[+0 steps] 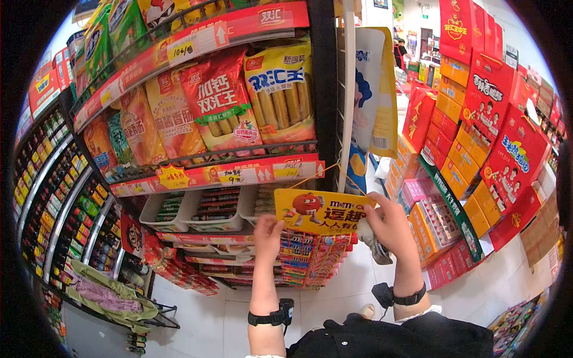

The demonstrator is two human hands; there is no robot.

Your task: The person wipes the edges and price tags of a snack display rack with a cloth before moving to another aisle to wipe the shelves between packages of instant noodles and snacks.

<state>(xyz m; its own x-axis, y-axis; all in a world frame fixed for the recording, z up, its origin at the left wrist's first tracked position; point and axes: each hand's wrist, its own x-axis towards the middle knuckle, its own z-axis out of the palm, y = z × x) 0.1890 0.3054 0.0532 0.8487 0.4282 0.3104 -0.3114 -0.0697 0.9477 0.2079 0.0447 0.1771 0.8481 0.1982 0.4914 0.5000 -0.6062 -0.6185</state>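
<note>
A yellow M&M's sign (325, 213) hangs by a thin string at the end of a snack shelf, above small packs hanging in rows (307, 256). My left hand (268, 235) is at the sign's lower left edge, its fingers curled against it. My right hand (391, 224) is closed at the sign's right end and also holds a crumpled grey-white cloth (374, 243), which hangs below the palm. The right fingers partly cover the sign's print. Each wrist wears a black strap with a small device.
Sausage packs (280, 89) fill the shelf at left, with white bins (215, 209) below. Red and yellow boxes (471, 149) are stacked at right. Bottles (45, 155) line far-left shelves near a folding stool with green cloth (110, 298). Pale floor tiles (346, 292) show below.
</note>
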